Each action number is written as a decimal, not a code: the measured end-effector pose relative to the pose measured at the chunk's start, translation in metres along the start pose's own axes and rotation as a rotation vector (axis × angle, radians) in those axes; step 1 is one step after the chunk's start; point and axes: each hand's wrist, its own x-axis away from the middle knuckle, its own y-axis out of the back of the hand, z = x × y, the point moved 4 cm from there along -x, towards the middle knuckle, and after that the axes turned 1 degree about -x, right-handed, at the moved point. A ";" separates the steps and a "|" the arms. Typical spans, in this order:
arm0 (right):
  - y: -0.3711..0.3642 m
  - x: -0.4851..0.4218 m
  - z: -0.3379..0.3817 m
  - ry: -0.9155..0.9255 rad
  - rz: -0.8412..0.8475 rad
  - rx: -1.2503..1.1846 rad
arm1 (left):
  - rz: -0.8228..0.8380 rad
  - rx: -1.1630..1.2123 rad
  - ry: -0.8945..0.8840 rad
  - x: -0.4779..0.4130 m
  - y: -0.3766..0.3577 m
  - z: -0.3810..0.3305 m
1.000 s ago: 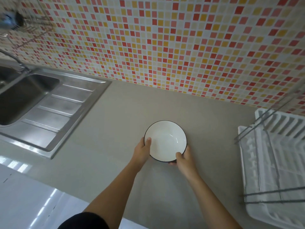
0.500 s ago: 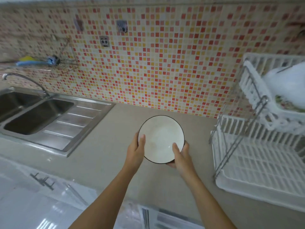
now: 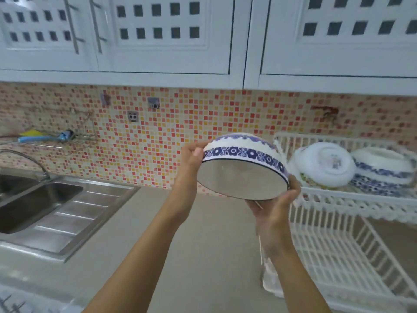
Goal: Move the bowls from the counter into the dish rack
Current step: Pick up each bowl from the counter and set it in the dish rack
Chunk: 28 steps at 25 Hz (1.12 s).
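I hold a white bowl with a blue flower band in the air, tipped so its opening faces down toward me. My left hand grips its left rim and my right hand holds the lower right rim. The bowl hangs just left of the white two-tier dish rack. On the rack's upper tier a white upturned bowl leans beside a blue-patterned upturned bowl.
A steel sink with a drainboard and tap lies at the left. White wall cabinets hang above the mosaic-tiled wall. A wire shelf on the wall holds a blue and yellow item. The rack's lower tier holds nothing.
Both hands have lifted the bowl off the counter, raised it to the height of the rack's upper tier and tipped it over. My view has swung upward and the cabinets have come into sight.
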 end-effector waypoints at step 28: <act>0.383 -0.196 0.155 0.046 0.680 1.476 | 0.702 -1.101 -0.336 -0.102 -0.403 0.042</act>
